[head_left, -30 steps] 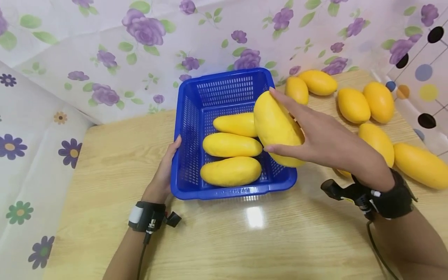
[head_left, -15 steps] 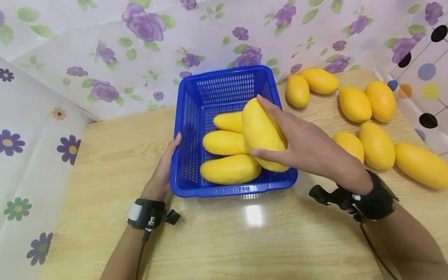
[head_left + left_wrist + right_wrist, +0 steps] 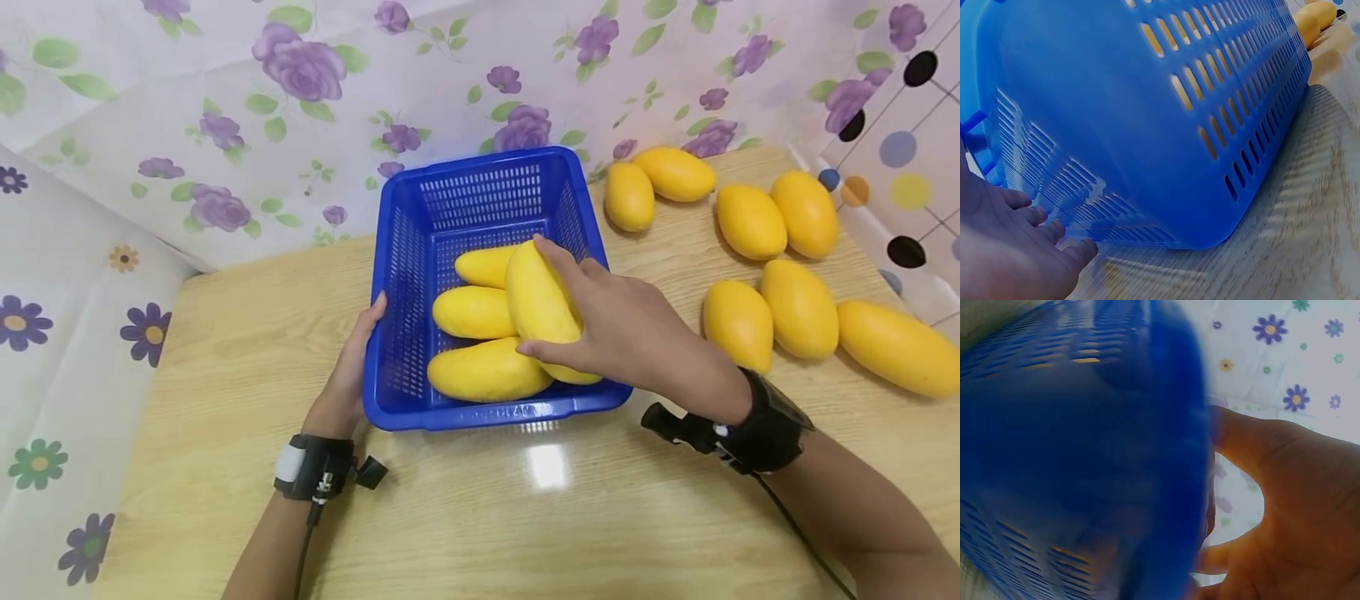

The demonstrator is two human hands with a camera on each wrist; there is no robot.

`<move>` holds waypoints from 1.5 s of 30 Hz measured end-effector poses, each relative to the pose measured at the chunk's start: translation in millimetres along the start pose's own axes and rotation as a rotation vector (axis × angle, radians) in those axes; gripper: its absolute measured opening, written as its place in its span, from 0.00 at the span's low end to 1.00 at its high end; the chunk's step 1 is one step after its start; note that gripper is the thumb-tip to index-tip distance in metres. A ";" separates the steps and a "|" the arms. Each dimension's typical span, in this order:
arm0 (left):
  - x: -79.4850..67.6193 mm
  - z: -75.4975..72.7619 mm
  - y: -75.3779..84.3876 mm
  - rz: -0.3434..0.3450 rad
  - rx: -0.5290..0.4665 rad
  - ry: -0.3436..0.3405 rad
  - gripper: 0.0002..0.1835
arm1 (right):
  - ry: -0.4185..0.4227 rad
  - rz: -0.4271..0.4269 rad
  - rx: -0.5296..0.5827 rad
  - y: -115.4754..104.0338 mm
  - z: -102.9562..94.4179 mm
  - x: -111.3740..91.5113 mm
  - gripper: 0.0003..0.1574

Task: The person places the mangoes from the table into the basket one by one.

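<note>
In the head view my right hand (image 3: 630, 321) grips a large yellow mango (image 3: 542, 304) between thumb and fingers, tilted over the right half of a blue plastic basket (image 3: 382, 250). Below and left of it, three mangoes lie side by side in the basket, the front mango (image 3: 483, 371) partly covered. The basket wall hides the held fruit in the right wrist view, where my right hand (image 3: 1297, 494) shows past the rim. Against the basket's left side rests my left hand (image 3: 347, 375); the left wrist view shows its fingers (image 3: 1047, 231) extended along the outer wall.
Several more mangoes (image 3: 798, 308) lie on the wooden table (image 3: 480, 517) to the right of the basket, one long mango (image 3: 896, 346) at the far right. A flowered sheet (image 3: 300, 125) hangs behind the table and along the left side.
My right hand has carried the mango leftward and lower into the basket, over the mangoes there. My left hand stays at the basket's left side.
</note>
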State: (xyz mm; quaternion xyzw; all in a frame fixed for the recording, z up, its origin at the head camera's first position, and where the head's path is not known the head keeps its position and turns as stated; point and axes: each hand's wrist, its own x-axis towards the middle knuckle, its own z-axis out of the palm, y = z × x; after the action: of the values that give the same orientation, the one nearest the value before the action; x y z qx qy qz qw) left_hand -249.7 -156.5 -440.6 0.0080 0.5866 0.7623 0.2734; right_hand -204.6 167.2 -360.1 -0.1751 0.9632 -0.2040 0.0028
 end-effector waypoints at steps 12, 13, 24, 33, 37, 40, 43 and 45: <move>-2.1 -1.5 -4.5 0.004 -0.019 -0.008 0.38 | -0.013 0.013 -0.104 -9.1 8.1 -2.6 0.69; -2.1 -1.2 -4.1 0.008 -0.014 -0.006 0.38 | -0.006 0.017 -0.111 -9.8 8.1 -2.8 0.69; -2.1 -0.5 -3.4 0.036 -0.011 -0.020 0.37 | 0.016 -0.005 -0.108 -7.2 6.8 -4.8 0.68; -2.3 -1.4 -2.2 0.024 0.003 -0.014 0.37 | -0.012 -0.014 -0.053 -3.8 -9.2 -13.7 0.56; -3.0 -1.8 -1.2 0.020 0.004 -0.011 0.37 | -0.013 -0.004 -0.026 -3.7 -21.6 -19.2 0.54; -2.9 -2.0 -1.4 0.024 0.009 -0.017 0.37 | -0.003 0.001 -0.002 -1.4 -31.0 -23.5 0.53; -1.9 -1.8 -2.7 0.022 0.008 -0.017 0.38 | 0.002 0.021 0.025 3.2 -40.3 -27.1 0.52; -0.2 -1.2 -4.4 0.016 0.004 -0.020 0.38 | 0.011 0.042 0.036 7.6 -45.7 -30.0 0.52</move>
State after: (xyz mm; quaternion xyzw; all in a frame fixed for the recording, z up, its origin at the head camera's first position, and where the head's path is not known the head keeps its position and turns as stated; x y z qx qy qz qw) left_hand -248.2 -157.0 -444.9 0.0207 0.5852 0.7632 0.2732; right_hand -182.6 201.7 -323.2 -0.1538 0.9628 -0.2223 0.0051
